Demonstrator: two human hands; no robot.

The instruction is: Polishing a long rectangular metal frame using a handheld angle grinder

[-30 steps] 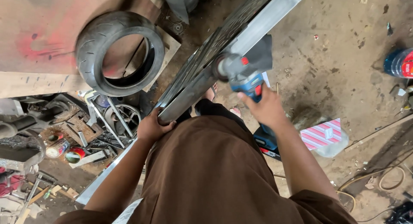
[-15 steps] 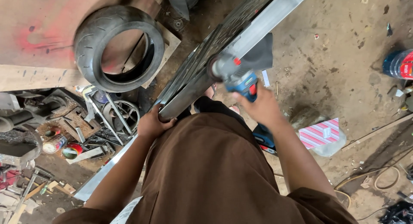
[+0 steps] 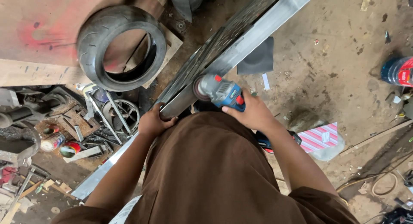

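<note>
Floor (image 3: 340, 43) of bare, stained concrete takes up the right of the view, littered with scraps. Steel frame (image 3: 241, 39), a long grey rail with a patterned grille panel along its left edge, runs diagonally from the upper right down past the person's left side. Brown garment of the person fills the lower middle. Black tyre (image 3: 120, 45) rests on a red-marked wooden board at upper left, clear of the frame. Scrap metal parts and paint tins (image 3: 60, 144) lie heaped at left. Striped pink packet (image 3: 320, 136) and a blue bottle (image 3: 398, 71) lie on the floor at right, well apart from the work.

Left hand (image 3: 155, 121) is closed around the near edge of the frame, fingers curled over it, steadying it. Right hand (image 3: 254, 114) is wrapped firmly round the body of a blue and grey angle grinder (image 3: 219, 91); its disc end sits at the rail's edge, whether touching cannot be told.

Judgement: the step in hand appears to be grinding or dressing the rail close to the left hand's grip. Any further pass along the rail calls for the disc held flat to the steel and the left fingers kept clear of the disc.
</note>
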